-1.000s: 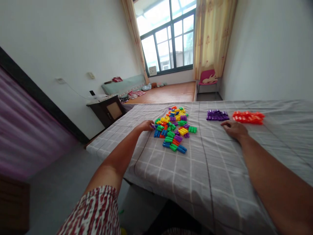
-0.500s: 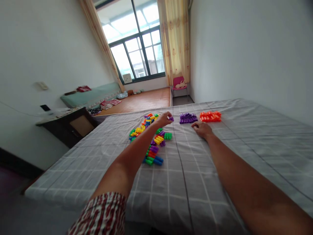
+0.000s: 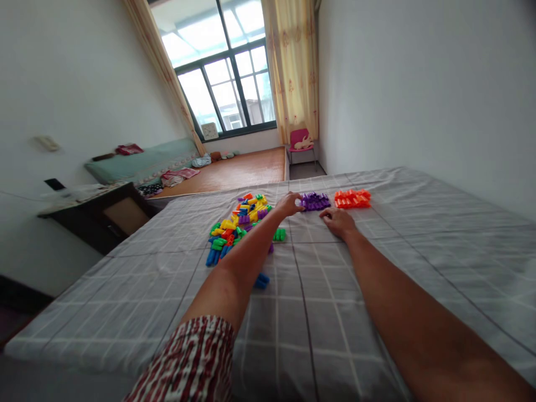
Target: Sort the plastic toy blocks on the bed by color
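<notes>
My left hand (image 3: 288, 205) is at the left end of a row of purple plastic toy blocks (image 3: 316, 201). Its fingers are pinched on a purple block at that end, mostly hidden by the fingertips. Just in front of the row's right part, my right hand (image 3: 338, 221) rests on the bedsheet with its fingers curled together, and nothing shows in them. A row of orange blocks (image 3: 352, 199) lies to the right of the purple one. Left of my hands spreads a loose pile of mixed blocks (image 3: 229, 224) in yellow, green, blue, orange and purple, partly covered by my left forearm.
The blocks lie on a bed with a grey checked sheet (image 3: 167, 290). A dark cabinet (image 3: 113, 218) stands at the left. Behind are a low wooden platform (image 3: 247, 167), a pink chair (image 3: 300, 140) and a window. A white wall runs along the right.
My left hand has moved right from beside the pile to the purple row, carrying the purple block. My right hand stays near the row. The whole view has shifted slightly.
</notes>
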A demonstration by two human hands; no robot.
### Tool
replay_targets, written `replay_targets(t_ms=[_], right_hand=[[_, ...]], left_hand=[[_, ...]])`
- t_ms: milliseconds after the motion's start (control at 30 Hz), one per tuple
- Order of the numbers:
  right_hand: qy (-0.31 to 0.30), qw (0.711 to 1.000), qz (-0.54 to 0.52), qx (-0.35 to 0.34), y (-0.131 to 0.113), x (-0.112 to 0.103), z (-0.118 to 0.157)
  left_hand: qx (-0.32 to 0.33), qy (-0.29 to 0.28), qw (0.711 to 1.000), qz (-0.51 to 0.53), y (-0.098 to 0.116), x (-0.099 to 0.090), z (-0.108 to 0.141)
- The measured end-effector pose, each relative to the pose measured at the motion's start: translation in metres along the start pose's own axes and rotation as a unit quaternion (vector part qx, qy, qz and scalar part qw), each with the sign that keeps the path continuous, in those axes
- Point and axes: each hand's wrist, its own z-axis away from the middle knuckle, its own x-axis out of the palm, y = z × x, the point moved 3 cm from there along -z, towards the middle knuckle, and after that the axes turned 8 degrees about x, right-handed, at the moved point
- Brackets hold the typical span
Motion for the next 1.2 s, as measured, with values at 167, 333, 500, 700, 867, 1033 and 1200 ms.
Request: replay_targets(t_ms=[167, 333, 500, 700, 867, 1033, 1200], right_hand=[[0.009, 1.0, 0.003, -0.003, 0.006, 0.004, -0.002], [0.011, 1.0, 0.018, -0.007, 0.007, 0.005, -0.003], [0.0, 1.0, 0.022, -0.021, 0.008, 0.005, -0.004], [0.013, 0.999, 0.027, -0.025, 0.009, 0.005, -0.003], [0.021, 0.999, -0.004, -0.025, 0.001, -0.005, -0.002], [0.07, 0.991, -0.08, 0.076, 0.009, -0.012, -0.011], [0.036, 0.991, -0.088, 0.093, 0.013, -0.003, -0.013]], left_hand=[[-0.01, -0.047, 0.999, 0.025, -0.022, -0.05, 0.048], [0.022, -0.189, 0.98, 0.062, -0.032, -0.086, 0.121], [0.034, -0.217, 0.973, 0.07, -0.026, -0.084, 0.168], [0.01, -0.095, 0.993, -0.069, -0.02, -0.088, 0.183], [0.075, -0.208, 0.975, 0.005, 0.014, -0.089, 0.202], [0.082, -0.215, 0.973, 0.009, 0.015, -0.092, 0.211], [0.059, -0.119, 0.991, -0.022, 0.009, -0.095, 0.185]])
